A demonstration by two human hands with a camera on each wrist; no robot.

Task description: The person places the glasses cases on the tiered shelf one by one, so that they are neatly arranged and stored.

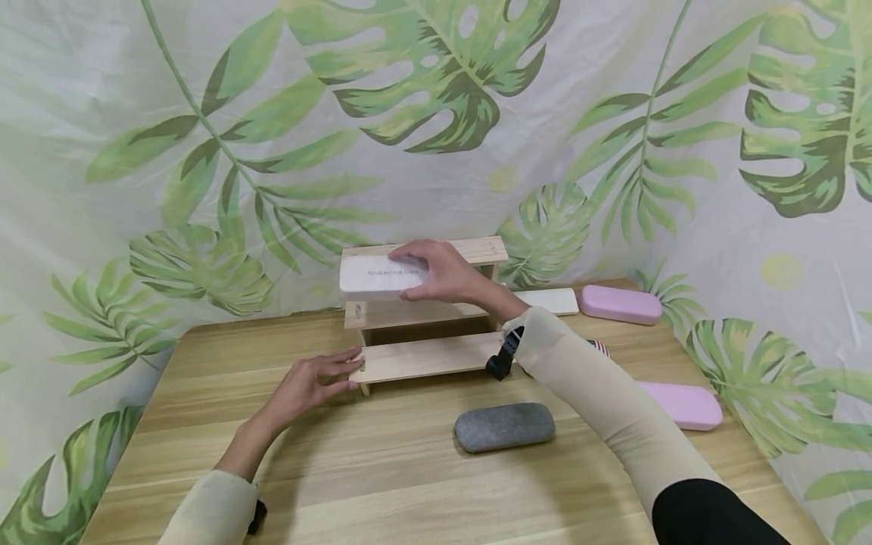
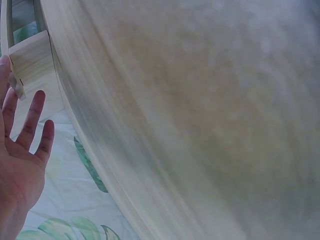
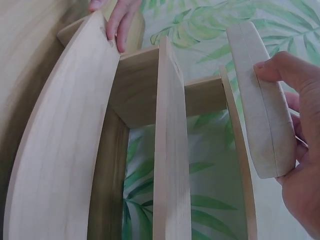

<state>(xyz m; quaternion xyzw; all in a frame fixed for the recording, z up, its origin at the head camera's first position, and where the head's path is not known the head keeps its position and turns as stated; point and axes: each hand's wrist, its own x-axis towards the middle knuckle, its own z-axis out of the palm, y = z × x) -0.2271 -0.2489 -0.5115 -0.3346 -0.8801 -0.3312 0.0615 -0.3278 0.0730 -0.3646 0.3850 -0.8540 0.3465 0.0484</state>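
My right hand (image 1: pixel 443 272) grips a white glasses case (image 1: pixel 378 276) with dark lettering, thumb on one side and fingers on the other. In the right wrist view the case (image 3: pixel 262 100) is apart from the top board of the wooden three-tier shelf (image 1: pixel 422 359). My left hand (image 1: pixel 313 382) touches the left end of the shelf's lowest board. Its fingers look fairly straight in the left wrist view, alongside the shelf's end (image 2: pixel 37 65). A grey glasses case (image 1: pixel 506 428) lies on the table in front of the shelf.
Right of the shelf, on the wooden table (image 1: pixel 368 469), lie a white case (image 1: pixel 555 301), a pink case (image 1: pixel 621 304) and another pink case (image 1: pixel 688 406). A striped item (image 1: pixel 599 347) is mostly hidden behind my right sleeve. A leaf-patterned cloth (image 1: pixel 436 166) hangs behind.
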